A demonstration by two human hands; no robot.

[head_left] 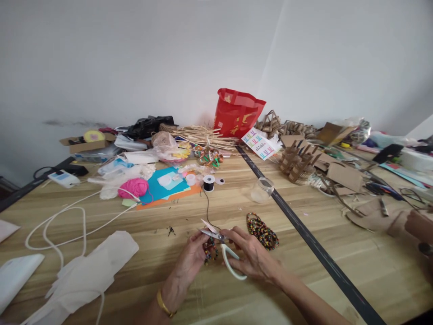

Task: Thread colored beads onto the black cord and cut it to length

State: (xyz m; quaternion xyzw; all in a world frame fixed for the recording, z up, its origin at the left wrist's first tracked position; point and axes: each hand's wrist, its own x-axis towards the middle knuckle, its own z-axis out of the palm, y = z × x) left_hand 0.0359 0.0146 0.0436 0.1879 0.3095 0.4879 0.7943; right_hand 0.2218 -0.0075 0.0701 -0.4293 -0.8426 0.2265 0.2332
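Observation:
My left hand (187, 259) is closed on a strand of small multicoloured beads (210, 253), which hangs below its fingers. In my right hand (254, 256) is a pair of white-handled scissors (212, 234), their blades parted and pointing left at my left fingertips. A thin black cord (207, 207) runs from a spool of black cord (209, 183) down to the scissor blades; where it meets the beads is hidden. Right of my right hand lies a coiled pile of beaded strands (262, 231). Short black cord scraps (171, 231) lie to the left.
A clear glass jar (262, 189) stands beyond the bead pile. Pink yarn (133, 188) and blue paper (162, 187) lie behind on the left, near white cables (84, 225). A red bag (238, 113) stands at the back. At far right, another person's hand (418, 225) works by cardboard (345, 176).

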